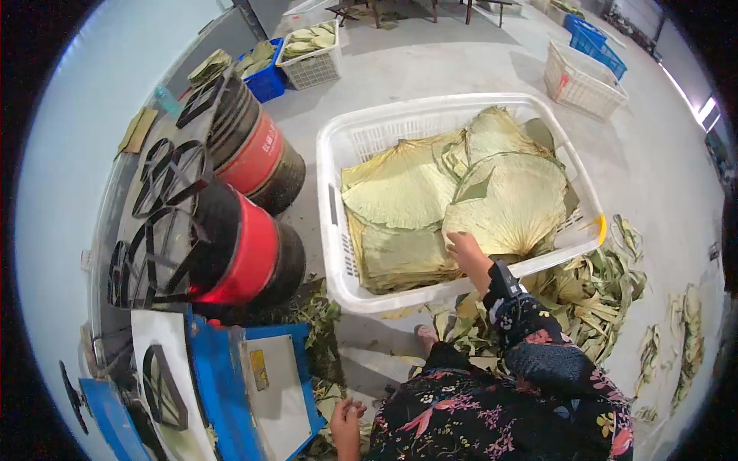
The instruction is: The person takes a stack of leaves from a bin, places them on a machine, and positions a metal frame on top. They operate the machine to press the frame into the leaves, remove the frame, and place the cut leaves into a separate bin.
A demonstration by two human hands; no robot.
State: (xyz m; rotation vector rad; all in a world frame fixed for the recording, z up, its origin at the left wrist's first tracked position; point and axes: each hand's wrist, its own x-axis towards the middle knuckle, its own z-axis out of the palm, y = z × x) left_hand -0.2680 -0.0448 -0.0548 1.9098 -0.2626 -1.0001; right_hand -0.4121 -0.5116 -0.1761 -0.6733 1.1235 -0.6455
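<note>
Closest to me, the left hand (350, 417) hangs with its fingers loosely curled just beside a blue-framed stand (304, 361); I can't tell if there's anything in it. Further up, the right hand (466, 252) reaches over the near rim of a big white basket (461, 298), fingers kinda narrow at the lower-left edge of a round dried leaf (511, 200). Can't tell whether it's actually pinching it or just touching.

That leaf sits on top of the pile in the right half of the basket, lying pretty flat. Its long axis slants from lower left to upper right, and the ribs fan upward from around its near edge. Left of it, a fan-shaped leaf (400, 184) has its curved rim facing me. Loose leaf scraps (596, 303) are heaped on the floor by the basket's near right corner.

Over on the left there's a red-and-black drum (250, 250), and way back, a white crate (314, 67) holding more leaves.
</note>
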